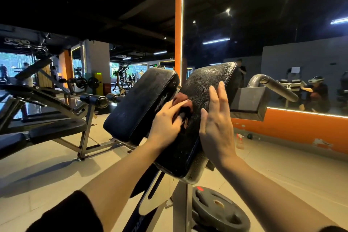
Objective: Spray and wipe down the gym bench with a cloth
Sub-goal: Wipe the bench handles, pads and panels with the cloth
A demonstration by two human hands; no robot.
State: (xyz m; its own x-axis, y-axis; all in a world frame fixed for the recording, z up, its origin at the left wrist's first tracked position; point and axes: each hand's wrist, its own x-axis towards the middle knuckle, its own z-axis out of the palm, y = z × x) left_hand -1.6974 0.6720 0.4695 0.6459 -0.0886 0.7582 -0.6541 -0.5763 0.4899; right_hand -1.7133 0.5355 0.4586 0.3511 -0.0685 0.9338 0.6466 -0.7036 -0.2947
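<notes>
Bench pad (203, 100) is being wiped with cloth (183, 100), gripped by left hand (165, 120); right hand (216, 124), fingers straight, is bracing it. Cloth may be snagged in the pad gap.

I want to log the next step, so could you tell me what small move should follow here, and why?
Probably slide the left hand with the brown cloth further up the right pad. The cloth sits low near the gap between the two pads, and the right hand lies flat against that pad's edge, apparently steadying it.
</notes>
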